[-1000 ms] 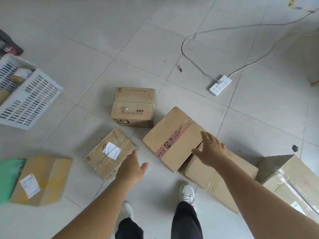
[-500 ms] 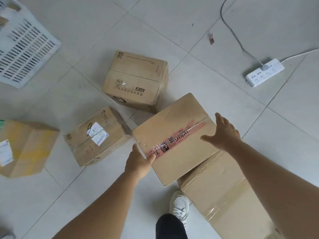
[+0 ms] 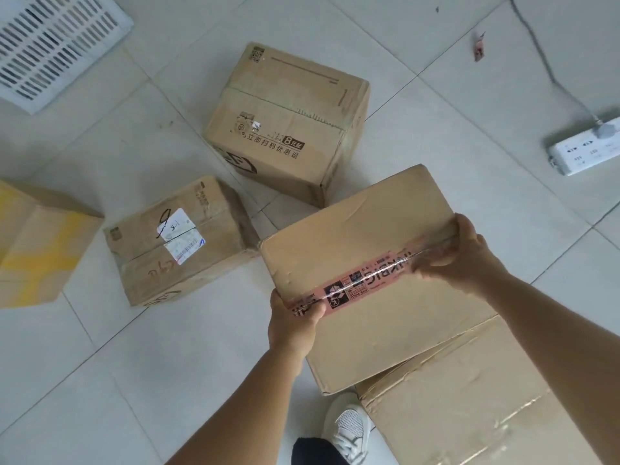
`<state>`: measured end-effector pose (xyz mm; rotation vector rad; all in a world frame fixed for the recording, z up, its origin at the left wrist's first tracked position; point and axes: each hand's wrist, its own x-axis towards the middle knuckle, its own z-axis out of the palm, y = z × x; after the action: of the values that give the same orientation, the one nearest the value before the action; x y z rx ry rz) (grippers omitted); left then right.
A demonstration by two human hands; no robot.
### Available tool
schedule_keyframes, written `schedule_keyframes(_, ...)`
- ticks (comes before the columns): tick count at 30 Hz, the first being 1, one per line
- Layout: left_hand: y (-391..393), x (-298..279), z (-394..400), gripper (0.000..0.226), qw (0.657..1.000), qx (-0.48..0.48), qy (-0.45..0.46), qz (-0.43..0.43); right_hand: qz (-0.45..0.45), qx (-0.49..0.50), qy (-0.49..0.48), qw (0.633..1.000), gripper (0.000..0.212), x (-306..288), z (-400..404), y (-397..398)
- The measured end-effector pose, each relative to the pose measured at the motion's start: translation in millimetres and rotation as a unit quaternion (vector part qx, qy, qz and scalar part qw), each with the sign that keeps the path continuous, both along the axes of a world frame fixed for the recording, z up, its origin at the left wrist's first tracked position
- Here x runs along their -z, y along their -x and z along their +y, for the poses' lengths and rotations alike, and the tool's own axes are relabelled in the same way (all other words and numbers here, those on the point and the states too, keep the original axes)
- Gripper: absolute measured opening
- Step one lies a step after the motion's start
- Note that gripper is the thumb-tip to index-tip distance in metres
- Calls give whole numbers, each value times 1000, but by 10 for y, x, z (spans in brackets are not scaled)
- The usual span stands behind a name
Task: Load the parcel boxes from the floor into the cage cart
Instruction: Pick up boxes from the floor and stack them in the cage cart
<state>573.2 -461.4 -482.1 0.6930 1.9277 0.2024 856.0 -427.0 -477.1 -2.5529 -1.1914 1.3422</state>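
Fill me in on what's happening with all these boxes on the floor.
A person is bending over parcel boxes on a tiled floor. The left hand and right hand grip opposite ends of the box with pink tape, which rests partly on a larger box. Three more boxes lie nearby: a printed box, a labelled box and a yellow-taped box. No cage cart is in view.

Bare forearms (image 3: 235, 407) — white sneaker (image 3: 349, 427), seemingly dark trousers (image 3: 312, 453)
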Motion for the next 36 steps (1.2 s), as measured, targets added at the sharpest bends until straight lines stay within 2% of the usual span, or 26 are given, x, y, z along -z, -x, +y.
schedule_keyframes(6, 158, -136, -10, 44, 999, -29, -42, 2, 6, 3, -34, 999, 109, -204, -19, 183)
schedule_keyframes(10, 444, -555, -93, 39, 997, -25, -73, 7, 19, 18, -61, 998, 101, -593, -159, 408)
schedule_keyframes(14, 776, -1181, -194, 35, 993, -25, -117, 4, 21, 27, -87, 996, 87, -1163, -293, 696)
schedule_keyframes(18, 1148, -1853, -332, 30, 987, -39, -154, -14, 7, 14, -117, 993, 88, -1888, -434, 1049)
schedule_keyframes(23, 1671, -2783, -573, 54, 974, -39, -224, -22, 4, -1, -172, 985, 86, -2852, -686, 1569)
schedule_keyframes(28, 2268, -3712, -824, 38, 954, -57, -296, -14, 36, 3, -223, 974, 81, -3724, -928, 2184)
schedule_keyframes(33, 2934, -4474, -1053, 64, 939, -89, -333, 3, 66, -22, -253, 965, 73, -4464, -1081, 2834)
schedule_keyframes(36, 3355, -4925, -1226, 41, 924, -114, -364, 10, 81, -51, -276, 956, 73, -4910, -1116, 3268)
